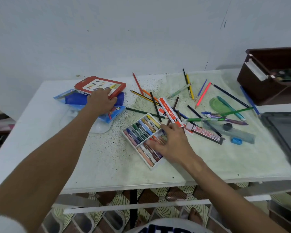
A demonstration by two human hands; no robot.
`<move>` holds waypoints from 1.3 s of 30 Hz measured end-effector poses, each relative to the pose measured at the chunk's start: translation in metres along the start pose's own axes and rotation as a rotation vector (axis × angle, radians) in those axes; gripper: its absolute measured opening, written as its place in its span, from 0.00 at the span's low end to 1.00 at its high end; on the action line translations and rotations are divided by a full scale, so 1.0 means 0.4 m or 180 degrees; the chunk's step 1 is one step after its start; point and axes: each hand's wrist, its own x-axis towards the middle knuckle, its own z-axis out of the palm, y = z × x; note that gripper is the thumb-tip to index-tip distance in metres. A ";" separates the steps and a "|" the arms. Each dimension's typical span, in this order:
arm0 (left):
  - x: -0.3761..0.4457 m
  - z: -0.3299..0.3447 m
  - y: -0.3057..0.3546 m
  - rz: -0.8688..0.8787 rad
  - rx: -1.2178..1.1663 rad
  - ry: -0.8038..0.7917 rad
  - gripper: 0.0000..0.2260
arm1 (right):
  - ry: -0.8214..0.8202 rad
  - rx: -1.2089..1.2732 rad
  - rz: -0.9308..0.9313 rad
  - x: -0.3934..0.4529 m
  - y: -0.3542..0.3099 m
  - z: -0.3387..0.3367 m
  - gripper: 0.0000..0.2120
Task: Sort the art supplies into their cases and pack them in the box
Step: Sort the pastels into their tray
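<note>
Speckled, worn white tabletop (107, 157) fills mid-frame. Left hand (102, 100) grips the flat red cardboard pastel lid (100, 85) upper left, atop glossy blue pouches (77, 100). Right hand (172, 143) rests with spread fingers on the white tray (124, 132) of waxy oil pastels (141, 130), center. Slender pencils (203, 94) lie scattered right; brown plastic box (265, 88) far right.

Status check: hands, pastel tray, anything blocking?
Left hand gripping red pastel case atop blue pouches. Right hand resting open on pastel tray, tray uncovered. Loose pencils and an orange-white box crowd the tray's far edge.
</note>
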 end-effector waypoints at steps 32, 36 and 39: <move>-0.384 0.100 0.237 0.2377 -0.0775 0.1092 0.15 | 0.0436 0.3962 0.1063 0.073 0.057 -0.159 0.21; -0.356 0.075 0.243 0.1748 -0.1277 0.0096 0.25 | 0.0748 0.3817 0.0949 0.033 0.129 -0.221 0.23; -0.312 0.044 0.216 0.1507 -0.1065 -0.1148 0.48 | 0.0958 0.3439 0.0678 -0.009 0.161 -0.291 0.21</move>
